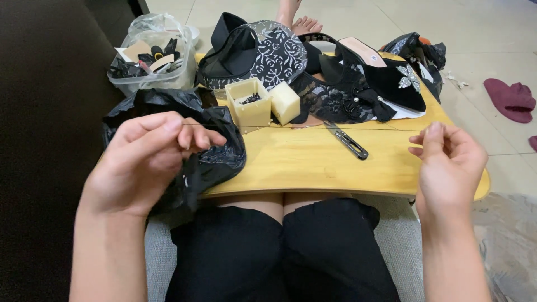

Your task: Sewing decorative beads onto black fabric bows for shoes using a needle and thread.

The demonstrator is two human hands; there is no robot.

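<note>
Thread (313, 125), thin and pale, stretched taut above the wooden lap table (313, 162), running from left hand (146, 162) to right hand (450, 162).

Left hand: over the table's left edge, fingers curled shut, thread pinched between thumb and forefinger, above a crumpled black plastic bag (207, 151).

Right hand: off the table's right edge, fingertips closed on the thread's other end; whether a needle sits there cannot be told.

Snips (348, 140): flat on the table, mid-surface, beneath the thread line.

Open cream box (250, 103) of small dark beads, lid (286, 102) beside it: at the table's far side, just behind the thread.

Black pointed shoe (386, 78) with silver ornament, lace pieces, clear tub (154, 56) of trimmings: far edge.

Risks, as judged: thread may snap or slip from the pinch if drawn tighter; a dipping line may catch the box and spill beads; the bag may snag loose thread.
</note>
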